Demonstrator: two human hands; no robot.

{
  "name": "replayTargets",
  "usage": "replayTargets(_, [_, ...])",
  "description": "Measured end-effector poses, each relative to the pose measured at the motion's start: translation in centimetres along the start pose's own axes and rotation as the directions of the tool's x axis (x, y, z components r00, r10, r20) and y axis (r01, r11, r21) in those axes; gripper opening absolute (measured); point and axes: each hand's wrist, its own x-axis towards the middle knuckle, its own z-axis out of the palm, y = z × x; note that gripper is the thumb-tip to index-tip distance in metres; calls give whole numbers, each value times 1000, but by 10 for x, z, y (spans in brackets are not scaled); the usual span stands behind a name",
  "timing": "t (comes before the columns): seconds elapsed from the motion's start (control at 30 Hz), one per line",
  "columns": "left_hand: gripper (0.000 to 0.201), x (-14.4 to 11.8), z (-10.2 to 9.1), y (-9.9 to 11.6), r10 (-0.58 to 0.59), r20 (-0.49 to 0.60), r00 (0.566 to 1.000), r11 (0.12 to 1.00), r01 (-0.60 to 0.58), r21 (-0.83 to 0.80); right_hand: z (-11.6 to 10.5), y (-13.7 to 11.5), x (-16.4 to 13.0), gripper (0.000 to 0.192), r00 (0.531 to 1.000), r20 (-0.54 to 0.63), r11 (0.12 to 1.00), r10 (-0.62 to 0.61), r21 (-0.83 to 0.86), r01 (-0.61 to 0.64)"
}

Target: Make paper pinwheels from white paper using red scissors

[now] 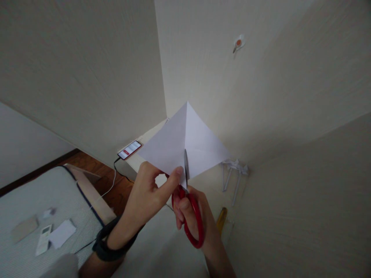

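While the left hand (pixel 147 189) pinches the folded white paper (pixel 185 143) taut at its near corner, the right hand (pixel 191 216) grips red scissors (pixel 189 216), blades nearly closed, along the centre crease.

Two hands, left (pixel 147 189) and right (pixel 191 212), one paper sheet (pixel 179 143), one scissors (pixel 189 208), one phone (pixel 129 150).

I see two pale textured walls (pixel 87 69) meeting in a corner, with a small orange hook (pixel 238 42) stuck high on the right one. A low cream table (pixel 145 144) sits in that corner with a lit phone (pixel 129 150) on its edge. Dark wood floor (pixel 95 166) shows at left, beside a striped mattress (pixel 58 193). The light is dim.
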Motion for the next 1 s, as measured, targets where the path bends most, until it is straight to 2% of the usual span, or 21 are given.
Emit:
replayTargets(0.13, [20, 1, -1, 1, 8, 31, 999, 1000, -8, 6, 0, -1, 0, 64, 1000, -4, 1000, 10, 6, -10])
replayTargets(0.3, [17, 1, -1, 2, -10, 6, 1000, 1000, 10, 2, 1, -4, 0, 63, 1000, -4, 1000, 21, 2, -21])
replayTargets(0.6, [19, 0, -1, 1, -23, 34, 999, 1000, 23, -16, -1, -2, 0, 64, 999, 15, 999, 34, 5, -34])
replayTargets(1.0, [17, 1, 0, 0, -18, 30, 999, 999, 19, -35, 1, -10, 0, 66, 997, -21, 997, 71, 19, -70])
